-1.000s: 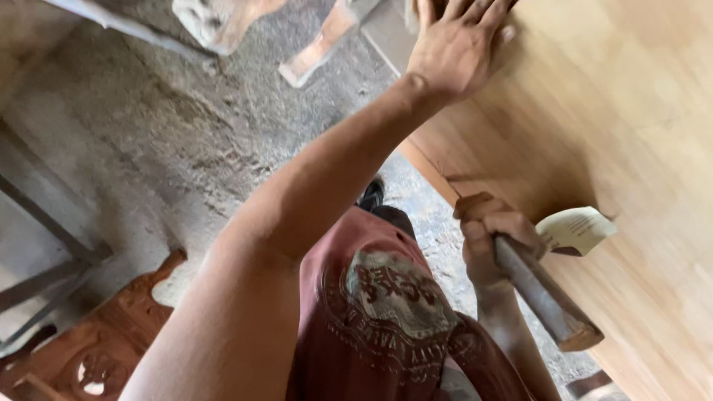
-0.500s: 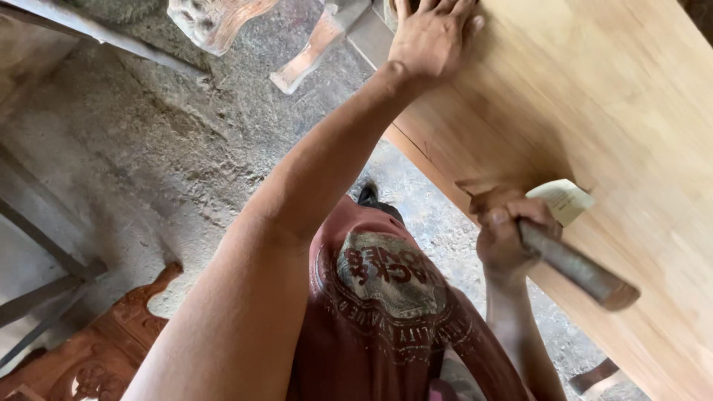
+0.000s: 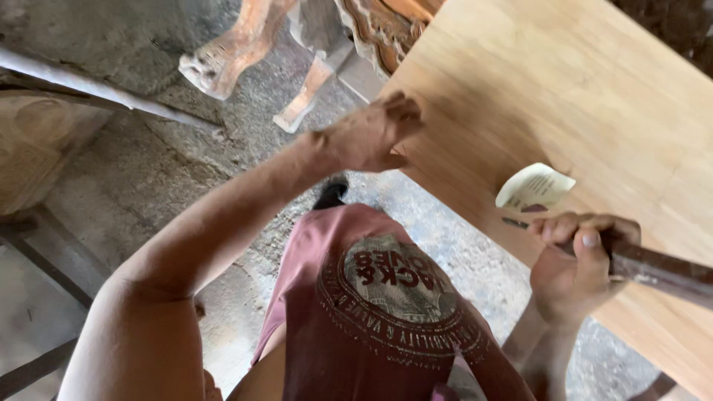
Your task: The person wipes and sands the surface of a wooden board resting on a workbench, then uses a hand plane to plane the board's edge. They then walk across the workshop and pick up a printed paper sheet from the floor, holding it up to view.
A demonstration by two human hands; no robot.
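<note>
Over dusty concrete floor (image 3: 134,186), left hand (image 3: 368,137) grips the wooden panel (image 3: 579,96) edge; right hand (image 3: 575,256) clasps a tool handle (image 3: 657,269).

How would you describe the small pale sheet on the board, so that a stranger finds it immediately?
Start at the big light wooden panel. Near its lower edge, just above the right hand gripping a dark tool handle, lies the curled sheet, the only cream, paper-like thing there.

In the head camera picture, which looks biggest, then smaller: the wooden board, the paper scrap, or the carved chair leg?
1. Wooden board, by far.
2. Carved chair leg, though it lies farther from the camera.
3. Paper scrap, smallest.
</note>
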